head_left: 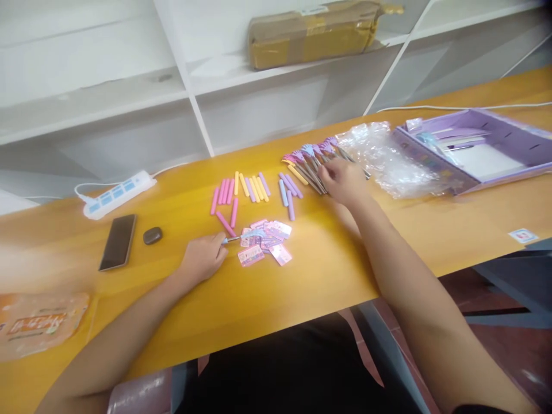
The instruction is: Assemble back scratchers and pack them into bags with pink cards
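Observation:
My left hand is closed around the light blue handle of a small back scratcher. Its blue hand-shaped head lies over a loose pile of pink and purple printed cards. My right hand has its fingers curled together above a row of back scratchers with metal rods and pink, purple and blue hand-shaped heads; whatever is in its grasp is hidden. Between the hands lie loose coloured sleeves: pink ones, yellow and purple ones, and a blue and purple group.
Crumpled clear plastic lies beside a purple open box at the right. Leftward are a power strip, a phone, a small dark case and an orange packet. A taped cardboard parcel sits on the shelf behind.

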Tool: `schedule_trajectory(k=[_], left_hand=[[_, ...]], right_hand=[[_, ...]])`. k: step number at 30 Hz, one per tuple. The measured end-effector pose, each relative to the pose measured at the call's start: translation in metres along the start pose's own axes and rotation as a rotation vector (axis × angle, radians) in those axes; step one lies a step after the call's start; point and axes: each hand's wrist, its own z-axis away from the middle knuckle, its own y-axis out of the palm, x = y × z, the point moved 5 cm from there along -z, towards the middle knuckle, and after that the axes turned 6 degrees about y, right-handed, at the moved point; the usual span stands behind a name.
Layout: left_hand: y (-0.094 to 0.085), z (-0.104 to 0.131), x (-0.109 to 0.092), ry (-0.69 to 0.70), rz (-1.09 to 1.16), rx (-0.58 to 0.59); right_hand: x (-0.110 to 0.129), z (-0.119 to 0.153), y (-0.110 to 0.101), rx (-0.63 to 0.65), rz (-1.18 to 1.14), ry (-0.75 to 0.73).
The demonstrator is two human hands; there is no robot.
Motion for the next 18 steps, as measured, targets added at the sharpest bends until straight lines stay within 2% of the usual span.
schedule_trajectory(k=[3, 6, 11, 15, 18], left_hand=[[-0.001, 0.0, 0.0, 0.005, -0.01, 0.004], [-0.002, -0.001, -0.001, 0.01, -0.012, 0.004], [-0.001, 0.0, 0.0, 0.014, -0.006, 0.0], [0.001, 0.0, 0.001, 0.025, 0.004, -0.013], [0.001, 0.0, 0.001, 0.026, 0.006, -0.013]], right_hand=[[-0.039, -0.004, -0.015, -0.077, 0.075, 0.278], [-0.076, 0.004, -0.027, -0.184, 0.174, 0.553], [-0.132, 0.026, -0.026, -0.234, 0.201, 0.956], [-0.159, 0.034, -0.025, -0.226, 0.217, 1.173], [-0.167, 0.035, -0.029, -0.22, 0.234, 1.225]])
